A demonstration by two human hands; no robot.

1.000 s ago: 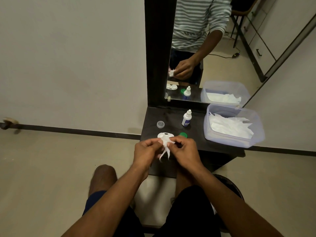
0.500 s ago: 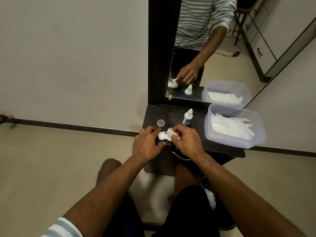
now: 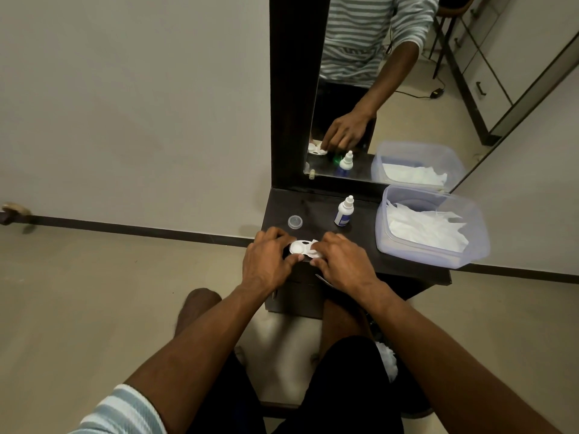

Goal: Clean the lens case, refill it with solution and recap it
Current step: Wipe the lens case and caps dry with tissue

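Observation:
The white lens case lies on the dark table near its front left edge. My left hand grips the case's left end, fingers curled over it and thumb at its front. My right hand presses a bit of white tissue into the case's right well with curled fingers. A small white solution bottle with a blue label stands upright behind the hands. A clear round cap lies to the left of the bottle. The green cap shows only as a reflection in the mirror.
A clear plastic tub holding white tissues stands at the table's right side. A dark-framed mirror rises at the table's back. My knees are below the table's front edge. A crumpled tissue lies on the floor by my right leg.
Both hands moved forward and down from above my lap to the table. The case now rests on the tabletop, and the tissue that hung loose is pushed into the case.

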